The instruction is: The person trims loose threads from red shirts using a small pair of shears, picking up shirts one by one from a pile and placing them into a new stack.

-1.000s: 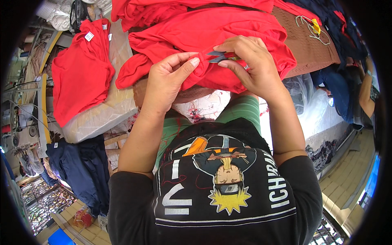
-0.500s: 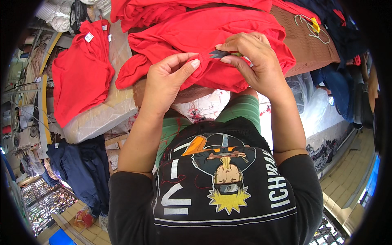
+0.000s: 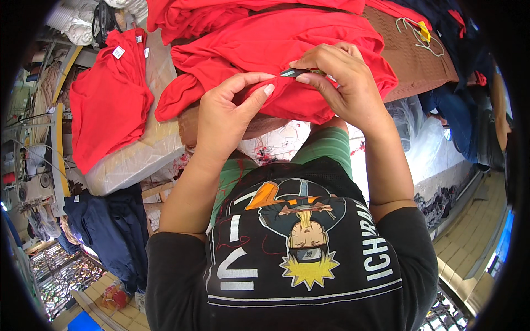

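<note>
A red garment (image 3: 287, 38) lies spread and crumpled across the surface in front of me. My left hand (image 3: 232, 105) pinches a fold of it between thumb and fingers. Thread snips (image 3: 290, 72) with dark blades are gripped in my right hand (image 3: 337, 71), most of their body hidden by the fingers. The blades point left, close together, right beside the pinched cloth at my left fingertips. Whether a thread lies between them is too small to tell.
Folded red garments (image 3: 110, 94) with white labels lie on a plastic-wrapped stack (image 3: 138, 160) at the left. Below it hangs dark navy clothing (image 3: 110, 231). A yellow piece with pale cord (image 3: 424, 32) rests on the brown cloth (image 3: 419, 66) at right. Another person's dark-blue trouser leg (image 3: 455, 121) shows beyond.
The snips' blades have gone from spread apart to close together near the cloth. My left fingertips have shifted slightly right, still pinching the red fabric.
</note>
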`<state>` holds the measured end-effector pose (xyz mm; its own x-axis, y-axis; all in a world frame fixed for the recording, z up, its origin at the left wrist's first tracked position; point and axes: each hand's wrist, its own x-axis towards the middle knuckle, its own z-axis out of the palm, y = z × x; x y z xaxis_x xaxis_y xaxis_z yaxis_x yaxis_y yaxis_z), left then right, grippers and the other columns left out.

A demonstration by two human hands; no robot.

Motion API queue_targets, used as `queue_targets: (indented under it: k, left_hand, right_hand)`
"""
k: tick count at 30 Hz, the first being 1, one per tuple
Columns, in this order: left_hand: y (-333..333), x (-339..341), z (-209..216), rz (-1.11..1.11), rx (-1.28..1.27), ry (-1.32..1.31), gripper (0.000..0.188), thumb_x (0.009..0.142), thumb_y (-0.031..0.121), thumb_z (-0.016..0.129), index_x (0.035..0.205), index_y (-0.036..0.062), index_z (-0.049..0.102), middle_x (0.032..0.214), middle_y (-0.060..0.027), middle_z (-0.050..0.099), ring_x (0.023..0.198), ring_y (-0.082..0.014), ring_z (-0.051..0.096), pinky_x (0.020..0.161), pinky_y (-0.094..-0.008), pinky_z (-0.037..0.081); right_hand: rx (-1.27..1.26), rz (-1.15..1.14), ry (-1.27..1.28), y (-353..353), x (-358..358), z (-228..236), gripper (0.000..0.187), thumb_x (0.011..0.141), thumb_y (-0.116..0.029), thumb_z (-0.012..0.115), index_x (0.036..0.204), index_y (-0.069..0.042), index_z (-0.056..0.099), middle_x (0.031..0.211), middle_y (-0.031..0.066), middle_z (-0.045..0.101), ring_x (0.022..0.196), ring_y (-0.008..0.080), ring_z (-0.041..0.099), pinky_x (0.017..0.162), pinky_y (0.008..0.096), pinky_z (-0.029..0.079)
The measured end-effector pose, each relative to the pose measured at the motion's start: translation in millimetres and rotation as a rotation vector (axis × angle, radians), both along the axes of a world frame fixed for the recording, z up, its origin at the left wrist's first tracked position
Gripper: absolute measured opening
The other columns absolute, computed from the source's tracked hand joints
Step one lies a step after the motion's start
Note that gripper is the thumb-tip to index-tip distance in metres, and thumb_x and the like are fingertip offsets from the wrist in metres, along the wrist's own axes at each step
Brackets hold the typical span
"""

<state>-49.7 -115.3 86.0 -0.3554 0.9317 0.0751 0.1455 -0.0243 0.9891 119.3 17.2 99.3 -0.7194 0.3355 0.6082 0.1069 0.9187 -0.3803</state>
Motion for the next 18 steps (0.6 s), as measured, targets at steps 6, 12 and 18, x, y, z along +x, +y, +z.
queue_targets:
  k: [6,12,18]
  left_hand:
    - [0,1,-4,0.022,0.000,0.073,0.022,0.088,0.005,0.067,0.108,-0.0025,0.066,0.097,-0.0028,0.068,0.087,-0.0050,0.060,0.080,-0.0191,0.047]
    - [2,2,-9,0.055,0.039,0.113,0.018,0.085,0.010,0.069,0.101,0.0013,0.070,0.089,-0.0024,0.070,0.082,-0.0053,0.060,0.076,-0.0214,0.048]
    - [-10,-102,74,0.484,0.257,0.443,0.049,0.084,0.015,0.070,0.128,-0.0019,0.054,0.124,-0.0116,0.058,0.115,-0.0170,0.054,0.098,-0.0300,0.042]
  right_hand:
    - [-0.029,0.016,-0.002,-2,-1,-1,0.012,0.083,-0.017,0.067,0.091,-0.010,0.063,0.081,0.0047,0.060,0.078,0.0233,0.059,0.076,0.0357,0.036]
    - [-0.002,0.011,-0.044,-1,-2,-4,0.011,0.083,-0.017,0.066,0.091,-0.010,0.063,0.081,0.0042,0.061,0.080,0.0230,0.059,0.075,0.0355,0.038]
    - [-0.287,-0.240,0.313,28,28,3,0.022,0.082,-0.016,0.071,0.102,-0.008,0.065,0.091,0.0020,0.067,0.077,0.0122,0.061,0.072,0.0289,0.046]
